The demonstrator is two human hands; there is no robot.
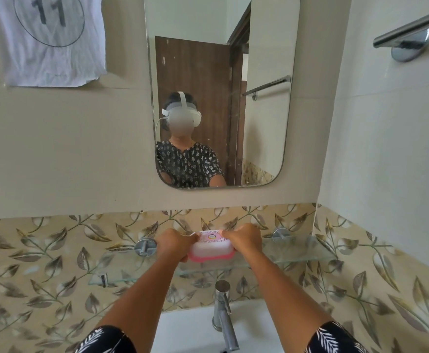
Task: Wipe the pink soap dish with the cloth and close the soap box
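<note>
Glass shelf (297,253): bare to left and right of the frame's centre, where both hands (175,244) flank the soap box (211,247). Chrome brackets (146,247) stand behind. Tap (222,314) rises below centre, between the forearms. Mirror (218,90) above.

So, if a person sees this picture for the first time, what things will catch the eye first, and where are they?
First, the two hands: the left hand and right hand grip the ends of the pink soap box on the glass shelf, low in the centre. Above them, the wall mirror reflects the person wearing a white headset. At the upper left hangs a white cloth marked 11.
</note>
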